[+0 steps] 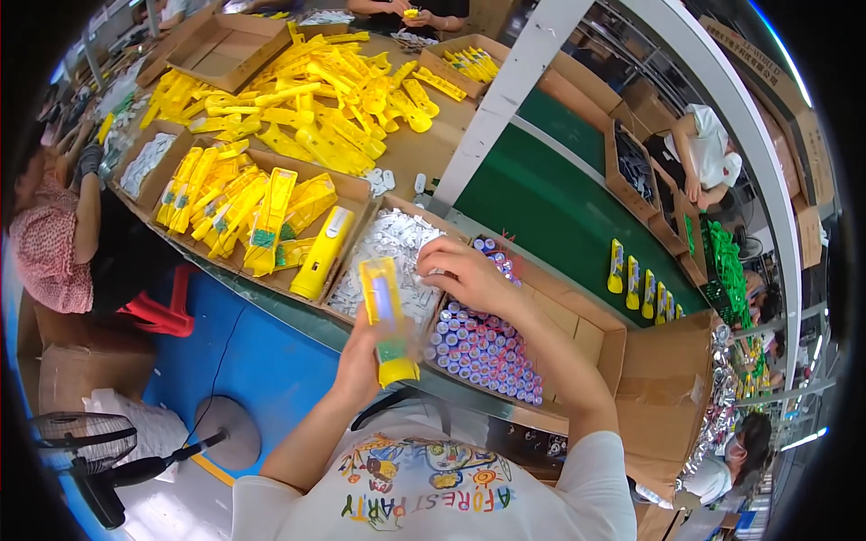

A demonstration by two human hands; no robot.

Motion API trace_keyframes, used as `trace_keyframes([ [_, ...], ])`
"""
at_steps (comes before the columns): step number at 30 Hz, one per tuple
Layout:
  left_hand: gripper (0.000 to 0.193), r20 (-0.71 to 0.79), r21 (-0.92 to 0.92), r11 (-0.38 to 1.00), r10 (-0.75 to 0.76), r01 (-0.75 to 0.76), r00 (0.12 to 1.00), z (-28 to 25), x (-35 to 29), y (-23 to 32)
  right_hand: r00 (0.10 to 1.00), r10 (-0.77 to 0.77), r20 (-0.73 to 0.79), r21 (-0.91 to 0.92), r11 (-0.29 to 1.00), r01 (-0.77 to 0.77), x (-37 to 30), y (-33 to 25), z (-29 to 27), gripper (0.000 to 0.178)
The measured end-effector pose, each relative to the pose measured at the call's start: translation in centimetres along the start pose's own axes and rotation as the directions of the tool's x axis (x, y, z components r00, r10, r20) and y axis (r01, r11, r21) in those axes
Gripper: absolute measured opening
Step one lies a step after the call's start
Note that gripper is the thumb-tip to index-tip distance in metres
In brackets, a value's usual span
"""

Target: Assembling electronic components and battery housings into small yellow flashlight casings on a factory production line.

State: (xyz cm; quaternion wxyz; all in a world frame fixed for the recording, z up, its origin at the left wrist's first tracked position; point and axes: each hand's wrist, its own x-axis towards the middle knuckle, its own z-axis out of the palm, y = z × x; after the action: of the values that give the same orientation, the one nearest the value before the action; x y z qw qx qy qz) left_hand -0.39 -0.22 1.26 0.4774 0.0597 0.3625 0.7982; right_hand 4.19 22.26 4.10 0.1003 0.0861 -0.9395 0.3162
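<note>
My left hand (pixel 361 358) is closed round a yellow plastic flashlight casing (pixel 386 307), held tilted in front of me. Inside the casing show a pale purple cylinder and a green circuit board; motion blurs part of it. Just to the right, my right hand (pixel 467 273) hovers over a cardboard box of small white plastic pieces (pixel 397 233). Its thumb and fingers are curled together, and I cannot see what is between them. Beneath my right forearm stands a box of purple-wrapped batteries (pixel 483 347) with reddish wires.
Left of the white pieces is a box of yellow casings with green boards (pixel 262 216). A pile of yellow casings (pixel 334 99) lies behind. A white metal post (pixel 496 99) rises beside a green conveyor belt (pixel 550 180) carrying yellow flashlights (pixel 633 281). Other people sit around.
</note>
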Motion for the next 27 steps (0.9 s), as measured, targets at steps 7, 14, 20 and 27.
trace_keyframes([
  [7,0.04,0.137,0.246,0.968,-0.083,0.047,0.987,0.3,-0.1,-0.9,0.974,0.216,-0.062,0.252,0.948,-0.194,-2.1,-4.1,-1.2,0.015],
  [14,0.044,0.296,0.46,0.883,-0.057,-0.09,0.953,0.6,0.4,-1.4,0.916,0.399,0.039,0.504,0.784,-0.363,-2.5,-3.5,-1.0,0.026],
  [20,0.052,0.394,0.317,0.947,-0.191,0.062,0.899,0.2,0.2,-0.7,0.89,0.444,-0.109,0.36,0.852,-0.381,-2.6,-4.6,-1.1,0.026],
  [27,0.025,0.216,0.79,0.456,0.419,-0.41,0.882,-1.7,3.7,5.4,0.696,0.41,-0.59,0.291,0.911,-0.291,-9.4,7.2,-9.2,0.031],
])
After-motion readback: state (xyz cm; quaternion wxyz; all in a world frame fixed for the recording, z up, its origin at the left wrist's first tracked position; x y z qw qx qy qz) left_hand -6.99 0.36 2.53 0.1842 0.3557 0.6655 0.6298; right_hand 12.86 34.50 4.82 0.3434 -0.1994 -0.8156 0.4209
